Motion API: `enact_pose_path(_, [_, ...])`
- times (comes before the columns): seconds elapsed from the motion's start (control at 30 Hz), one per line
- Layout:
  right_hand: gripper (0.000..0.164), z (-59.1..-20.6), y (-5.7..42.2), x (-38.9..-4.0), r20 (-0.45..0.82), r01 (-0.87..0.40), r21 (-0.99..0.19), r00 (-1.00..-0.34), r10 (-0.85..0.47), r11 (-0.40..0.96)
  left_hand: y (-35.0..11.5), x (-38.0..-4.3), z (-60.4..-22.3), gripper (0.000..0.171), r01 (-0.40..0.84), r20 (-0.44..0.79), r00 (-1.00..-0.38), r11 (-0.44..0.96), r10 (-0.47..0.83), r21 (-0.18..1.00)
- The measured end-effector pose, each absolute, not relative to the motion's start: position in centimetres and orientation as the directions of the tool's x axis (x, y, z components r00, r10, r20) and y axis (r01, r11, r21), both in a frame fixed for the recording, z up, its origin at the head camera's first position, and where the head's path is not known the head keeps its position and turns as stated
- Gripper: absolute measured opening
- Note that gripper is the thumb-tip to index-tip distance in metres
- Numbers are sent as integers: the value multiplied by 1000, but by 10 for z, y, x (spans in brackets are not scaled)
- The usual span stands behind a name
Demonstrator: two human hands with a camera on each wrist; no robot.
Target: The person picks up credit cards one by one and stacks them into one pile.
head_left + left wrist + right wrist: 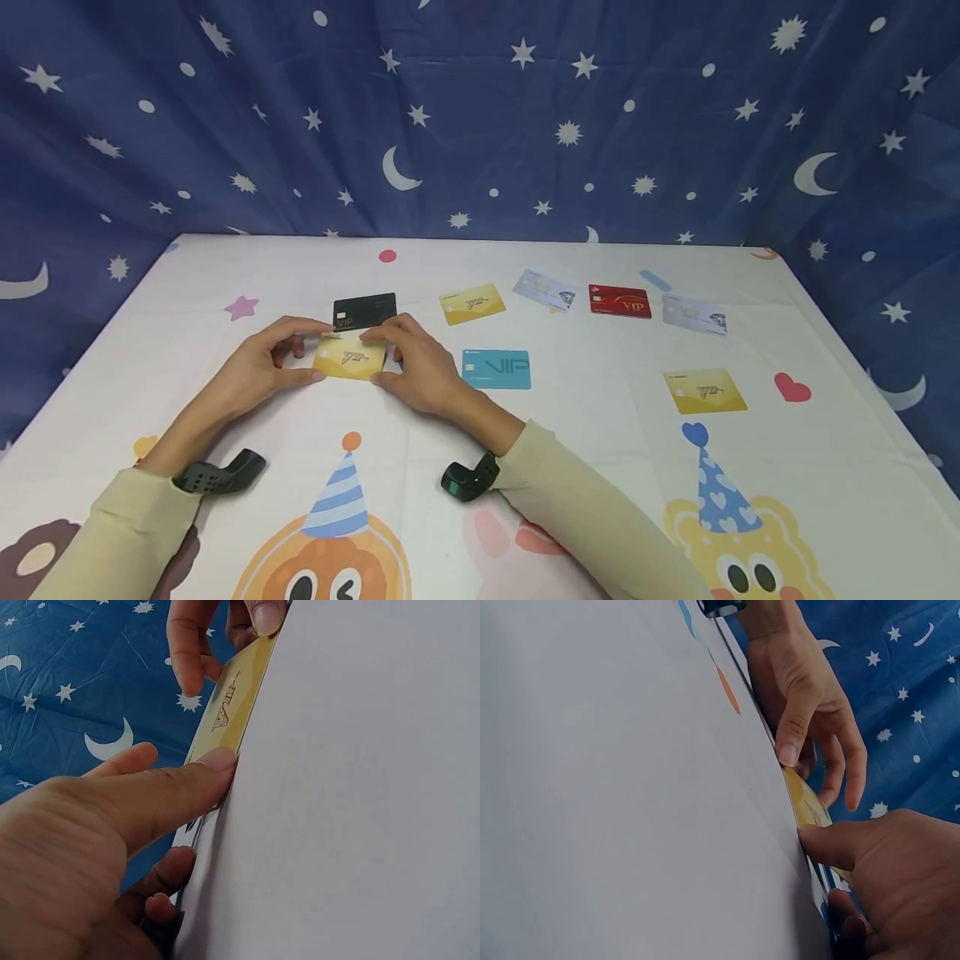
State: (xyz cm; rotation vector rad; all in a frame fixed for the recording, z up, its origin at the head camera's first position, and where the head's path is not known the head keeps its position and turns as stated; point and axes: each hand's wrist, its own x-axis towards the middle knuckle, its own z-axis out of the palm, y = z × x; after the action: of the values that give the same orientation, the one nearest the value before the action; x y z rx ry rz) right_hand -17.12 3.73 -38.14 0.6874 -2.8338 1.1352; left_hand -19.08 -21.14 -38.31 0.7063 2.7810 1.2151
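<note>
A gold VIP card [349,358] lies between both hands at the left part of the table. My left hand [258,371] pinches its left end, with the thumb on the near corner and a finger at the far edge. At the right end, my right hand [423,371] holds it between thumb and index finger. The left wrist view shows the same gold card [236,697] with a thumb at either end. Just behind it lies a black VIP card [364,311]. A teal VIP card [497,370] rests to the right of my right hand.
Further cards lie flat on the white tablecloth [585,467]: a gold one [472,303], a silver one [544,289], a red one [620,301], another silver one [694,314] and a gold one at right [705,392]. A blue starry curtain [480,125] hangs behind.
</note>
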Motion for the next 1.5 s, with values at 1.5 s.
enact_pose_path(1.5, [52,-382,39,-169,140,-375,-658,-913,-384,653,-211,-187,-380,64,391,184,-905,581,382,714])
